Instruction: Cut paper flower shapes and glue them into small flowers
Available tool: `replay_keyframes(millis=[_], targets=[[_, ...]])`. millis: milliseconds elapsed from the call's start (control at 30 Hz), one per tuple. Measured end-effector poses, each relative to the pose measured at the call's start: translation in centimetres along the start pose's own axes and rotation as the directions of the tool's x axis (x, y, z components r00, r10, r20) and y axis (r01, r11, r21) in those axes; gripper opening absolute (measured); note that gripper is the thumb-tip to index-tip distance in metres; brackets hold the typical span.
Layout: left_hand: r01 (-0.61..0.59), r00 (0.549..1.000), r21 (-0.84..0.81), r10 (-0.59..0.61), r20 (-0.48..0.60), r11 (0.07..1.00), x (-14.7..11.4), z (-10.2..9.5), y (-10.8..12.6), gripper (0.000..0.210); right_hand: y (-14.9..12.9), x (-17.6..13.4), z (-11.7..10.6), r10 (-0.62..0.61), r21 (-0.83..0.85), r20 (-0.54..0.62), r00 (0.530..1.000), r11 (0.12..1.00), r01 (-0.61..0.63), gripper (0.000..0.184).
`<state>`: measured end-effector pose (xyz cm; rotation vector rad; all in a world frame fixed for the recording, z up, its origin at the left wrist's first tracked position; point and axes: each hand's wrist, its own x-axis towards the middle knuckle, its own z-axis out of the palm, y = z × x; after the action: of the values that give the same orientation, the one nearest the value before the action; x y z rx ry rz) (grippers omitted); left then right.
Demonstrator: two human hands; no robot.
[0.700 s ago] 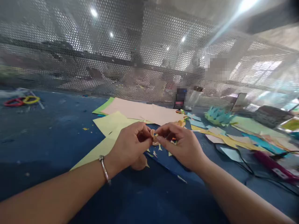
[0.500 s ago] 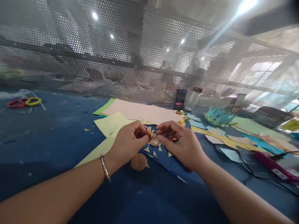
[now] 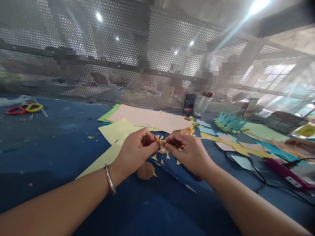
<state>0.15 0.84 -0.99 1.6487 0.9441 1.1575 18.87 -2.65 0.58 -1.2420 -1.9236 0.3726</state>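
Observation:
Between my two hands is a small yellow-orange paper flower (image 3: 161,140) with petals that stick up. My left hand (image 3: 137,144) pinches its left side between thumb and fingertips. On the other side, the thumb and index finger of my right hand (image 3: 190,150) close on its edge. Pale cut paper scraps (image 3: 162,162) lie under the hands. A brown round disc (image 3: 145,170) rests on the blue table below my left hand. Right of it, a thin blue pen-like tool (image 3: 176,178) with a pale tip lies slanted.
Pink sheets (image 3: 147,117) and yellow-green sheets (image 3: 116,129) lie beyond my hands. To the right are a spiky teal paper piece (image 3: 228,122), a magenta power strip (image 3: 286,174) with cables, and another person's hand (image 3: 301,143). Red and yellow loop handles (image 3: 16,110) sit far left.
My right hand's fingers have closed in on the flower, which has turned slightly. Another person's hand has come in at the right edge. My left hand has barely moved.

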Motion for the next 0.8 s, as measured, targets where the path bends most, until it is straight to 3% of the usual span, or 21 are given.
replay_keyframes(millis=[167, 433, 567, 700, 800], targets=[[0.029, 0.998, -0.051, -0.026, 0.058, 0.998, -0.3, 0.0, 0.2, 0.017, 0.4, 0.2, -0.2, 0.061, -0.024, 0.010, 0.998, 0.998, -0.061, 0.008], [0.009, 0.999, -0.027, -0.008, 0.045, 1.000, -0.2, 0.0, -0.1, 0.016, 0.7, 0.4, -0.4, 0.066, -0.044, 0.025, 0.998, 0.997, -0.065, 0.009], [-0.023, 0.998, 0.109, 0.016, 0.063, 0.994, -0.3, -0.3, -0.2, 0.018, 1.3, 0.7, -0.5, 0.053, -0.055, 0.021, 0.998, 0.997, -0.052, 0.009], [-0.087, 0.995, 0.287, 0.099, -0.026, 0.954, -0.2, -0.8, 0.1, 0.019, 3.3, 1.5, -1.4, 0.077, -0.036, -0.004, 0.997, 0.996, -0.077, 0.019], [-0.108, 0.989, 0.342, 0.137, -0.063, 0.933, -0.2, -1.2, 0.4, 0.015, 5.6, 2.4, -2.9, 0.135, -0.144, -0.104, 0.985, 0.978, -0.149, 0.027]])
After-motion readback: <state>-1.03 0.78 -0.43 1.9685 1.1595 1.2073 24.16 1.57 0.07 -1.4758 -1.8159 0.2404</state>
